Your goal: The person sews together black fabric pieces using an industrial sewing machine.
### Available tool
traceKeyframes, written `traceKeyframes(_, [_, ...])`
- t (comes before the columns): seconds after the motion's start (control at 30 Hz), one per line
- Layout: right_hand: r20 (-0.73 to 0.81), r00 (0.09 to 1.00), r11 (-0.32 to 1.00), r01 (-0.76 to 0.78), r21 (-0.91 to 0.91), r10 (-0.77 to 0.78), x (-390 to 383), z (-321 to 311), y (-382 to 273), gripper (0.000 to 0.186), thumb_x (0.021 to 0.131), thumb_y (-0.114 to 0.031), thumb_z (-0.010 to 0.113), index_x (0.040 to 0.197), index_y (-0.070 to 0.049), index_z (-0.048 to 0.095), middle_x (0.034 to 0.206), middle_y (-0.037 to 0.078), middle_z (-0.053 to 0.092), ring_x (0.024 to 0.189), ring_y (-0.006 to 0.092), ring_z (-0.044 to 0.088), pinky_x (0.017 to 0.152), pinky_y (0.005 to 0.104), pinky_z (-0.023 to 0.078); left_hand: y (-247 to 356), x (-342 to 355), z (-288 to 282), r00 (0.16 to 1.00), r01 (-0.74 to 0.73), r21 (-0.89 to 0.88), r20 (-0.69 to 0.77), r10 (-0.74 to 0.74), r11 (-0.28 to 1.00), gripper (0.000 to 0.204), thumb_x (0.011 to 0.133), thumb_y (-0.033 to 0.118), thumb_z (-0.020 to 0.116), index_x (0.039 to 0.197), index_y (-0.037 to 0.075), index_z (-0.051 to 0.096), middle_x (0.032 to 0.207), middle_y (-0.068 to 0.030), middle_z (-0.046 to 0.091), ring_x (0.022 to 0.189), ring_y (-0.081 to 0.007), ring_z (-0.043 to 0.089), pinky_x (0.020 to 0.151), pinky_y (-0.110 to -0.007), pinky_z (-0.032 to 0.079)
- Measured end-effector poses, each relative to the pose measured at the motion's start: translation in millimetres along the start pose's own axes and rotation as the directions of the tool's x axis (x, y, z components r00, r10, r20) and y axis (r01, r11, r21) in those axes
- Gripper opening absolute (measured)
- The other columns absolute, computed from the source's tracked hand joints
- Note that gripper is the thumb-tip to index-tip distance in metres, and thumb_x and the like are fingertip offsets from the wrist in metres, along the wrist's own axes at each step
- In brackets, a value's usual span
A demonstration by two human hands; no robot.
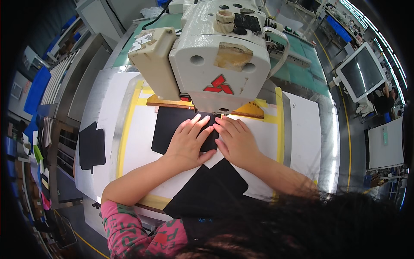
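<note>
Both my hands lie flat on a black fabric panel [166, 127] under the head of a white industrial sewing machine [220, 56]. My left hand [187, 142] rests on the panel's middle, fingers spread and pointing at the needle area. My right hand [236, 140] is at the panel's right edge, its fingers stretched out close to the left fingertips. The needle itself is hidden by the machine head. Nearer to me lies another black fabric piece [209, 187], apart from both hands.
A stack of black pieces [92, 146] lies at the table's left. Yellow tape [280, 129] borders the white work surface [302, 142]. Brown wooden-looking guides [250, 110] flank the needle area. A monitor [361, 71] stands at the right, and a metal rack [86, 77] at the left.
</note>
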State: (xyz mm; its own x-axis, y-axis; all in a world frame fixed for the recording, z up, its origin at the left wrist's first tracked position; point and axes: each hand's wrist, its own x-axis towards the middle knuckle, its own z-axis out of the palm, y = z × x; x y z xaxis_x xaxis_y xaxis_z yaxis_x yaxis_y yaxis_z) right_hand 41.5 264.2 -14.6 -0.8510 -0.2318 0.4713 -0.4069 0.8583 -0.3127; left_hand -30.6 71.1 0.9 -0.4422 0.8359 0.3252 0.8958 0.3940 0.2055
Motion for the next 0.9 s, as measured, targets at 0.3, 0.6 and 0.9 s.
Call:
traceKeyframes(0.3, [0.295, 0.952, 0.995, 0.091, -0.031, -0.078, 8.4, -20.7, -26.1, 0.050, 0.081, -0.026, 0.071, 0.124, -0.005, 0.057, 0.136, 0.010, 0.052, 0.127, 0.0282, 0.049, 0.104, 0.0435, 0.039, -15.2, -32.2, -33.2, 0.987, -0.147, -0.185, -0.086, 0.133, 0.972, 0.021, 0.080, 0.020, 0.072, 0.094, 0.009, 0.064, 0.101, -0.0041, 0.063, 0.097, -0.0227, 0.062, 0.085, -0.038, 0.048])
traceKeyframes(0.6, [0.468, 0.879, 0.877, 0.148, -0.457, 0.095, 30.4, -10.0, -99.7, 0.039, 0.085, -0.011, 0.055, 0.122, 0.002, 0.056, 0.131, 0.025, 0.053, 0.115, 0.0374, 0.059, 0.094, 0.0418, 0.049, -44.6, -75.2, -60.6, 0.933, -0.357, -0.266, -0.054, 0.356, 0.895, 0.020, 0.079, 0.023, 0.073, 0.077, 0.011, 0.058, 0.077, -0.0015, 0.053, 0.066, -0.0164, 0.056, 0.054, -0.029, 0.044])
traceKeyframes(0.9, [0.499, 0.846, 0.888, 0.071, -0.454, 0.187, 42.7, 16.6, -110.9, 0.050, 0.079, -0.010, 0.060, 0.126, 0.006, 0.051, 0.130, 0.030, 0.051, 0.112, 0.0407, 0.059, 0.091, 0.0414, 0.050, -52.3, -74.2, -41.9, 0.932, -0.358, -0.356, -0.083, 0.352, 0.863, 0.016, 0.078, 0.018, 0.072, 0.078, 0.010, 0.058, 0.078, -0.0031, 0.056, 0.065, -0.0206, 0.059, 0.055, -0.033, 0.048])
